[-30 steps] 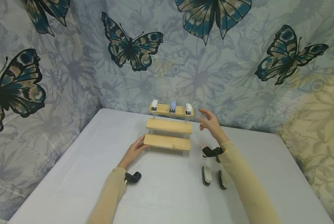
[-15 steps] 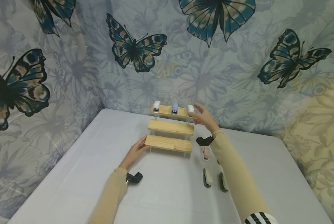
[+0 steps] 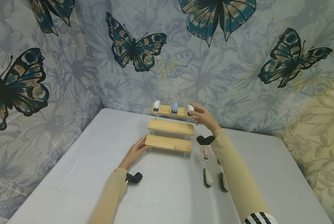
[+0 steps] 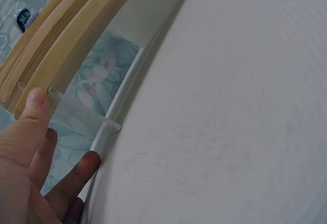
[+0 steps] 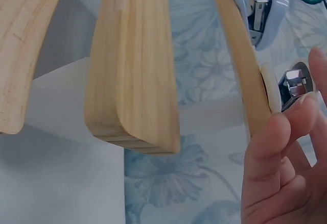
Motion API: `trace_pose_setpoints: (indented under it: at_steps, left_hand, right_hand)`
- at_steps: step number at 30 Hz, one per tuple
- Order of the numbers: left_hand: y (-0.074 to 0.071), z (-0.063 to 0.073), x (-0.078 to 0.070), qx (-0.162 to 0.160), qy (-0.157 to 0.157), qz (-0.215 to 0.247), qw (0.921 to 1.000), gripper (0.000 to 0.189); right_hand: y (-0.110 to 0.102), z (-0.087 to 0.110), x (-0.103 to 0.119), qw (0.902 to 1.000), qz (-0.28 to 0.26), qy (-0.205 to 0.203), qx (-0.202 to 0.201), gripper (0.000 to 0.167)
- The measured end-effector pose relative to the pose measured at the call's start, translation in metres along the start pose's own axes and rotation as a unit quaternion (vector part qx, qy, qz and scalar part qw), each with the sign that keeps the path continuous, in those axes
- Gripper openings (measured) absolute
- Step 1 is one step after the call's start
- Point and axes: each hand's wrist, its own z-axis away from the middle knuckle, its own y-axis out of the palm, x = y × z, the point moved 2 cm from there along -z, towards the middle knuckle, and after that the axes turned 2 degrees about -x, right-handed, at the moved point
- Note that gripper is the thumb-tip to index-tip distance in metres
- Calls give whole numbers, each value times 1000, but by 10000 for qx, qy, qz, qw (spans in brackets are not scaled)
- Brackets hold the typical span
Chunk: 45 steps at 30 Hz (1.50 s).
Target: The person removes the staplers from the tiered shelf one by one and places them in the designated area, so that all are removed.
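The bench [image 3: 167,193] gives broad open room from the lower middle of the frame to the left. At lower right lie a pale stapler [image 3: 209,177] and, partly beneath the right sleeve [image 3: 237,165], a second pale stapler [image 3: 223,182]; beyond them is a pink stapler [image 3: 206,152]. A dark scrap by the sleeve is too hidden to name.

At centre, the left hand [image 3: 134,153] rests half open on the left end of the lowest board [image 3: 168,143], thumb against its edge, fingers spread. The middle board [image 3: 170,127] steps up behind.

On the top board [image 3: 165,109], a white stapler [image 3: 156,105] and a blue stapler [image 3: 174,107] stand apart. The right hand [image 3: 204,118] pinches the end stapler [image 3: 190,109], near the board's right end, with little margin there.

Three are up, at least three down: perhaps about halfway. The wall [image 3: 206,81] stands close behind, limiting reach.
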Motion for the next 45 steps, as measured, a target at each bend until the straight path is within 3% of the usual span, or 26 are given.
trace_pose_setpoints:
  at_steps: [5,8,20,31,35,38,45]
  left_hand:
    - [-2,6,-23,72,45,5,10000,59]
    - [-3,7,-27,118,-47,10,9999,59]
    - [-2,5,-27,121,15,34,9999,58]
    - [-2,6,-28,108,-59,55,9999,58]
    - [-3,7,-27,95,-56,63,9999,58]
    - [-3,7,-25,85,-57,126,9999,58]
    - [0,-2,8,-45,-80,25,10000,65]
  right_hand:
    - [7,8,12,9998,-2,-107,162,59]
    - [9,10,16,9998,95,-120,155,60]
    - [9,8,10,9999,58,22,-146,61]
    - [15,18,2,9952,-873,394,-175,60]
    - [18,21,4,9943,-962,443,-156,59]
    - [18,22,6,9939,-977,477,-201,59]
    - [18,31,1,9933,-870,648,-390,53]
